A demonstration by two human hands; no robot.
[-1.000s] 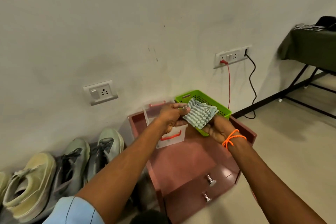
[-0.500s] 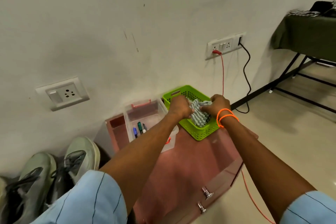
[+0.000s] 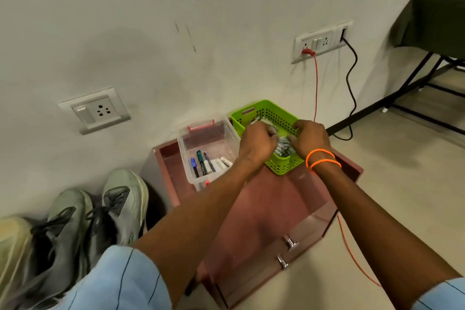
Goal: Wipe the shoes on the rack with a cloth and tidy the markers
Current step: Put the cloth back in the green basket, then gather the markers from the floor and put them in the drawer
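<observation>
Now both hands, left (image 3: 256, 142) and right (image 3: 310, 139), fingers curled on striped cloth (image 3: 283, 148) inside green basket (image 3: 261, 111).

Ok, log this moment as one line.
stage: stowing cloth | left hand: grips striped cloth | right hand: grips cloth | cloth: inside green basket | markers: in clear box

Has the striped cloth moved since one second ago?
Yes. The striped cloth was held up in front of the green basket; now both hands have lowered it inside the basket, below its rim.
</observation>
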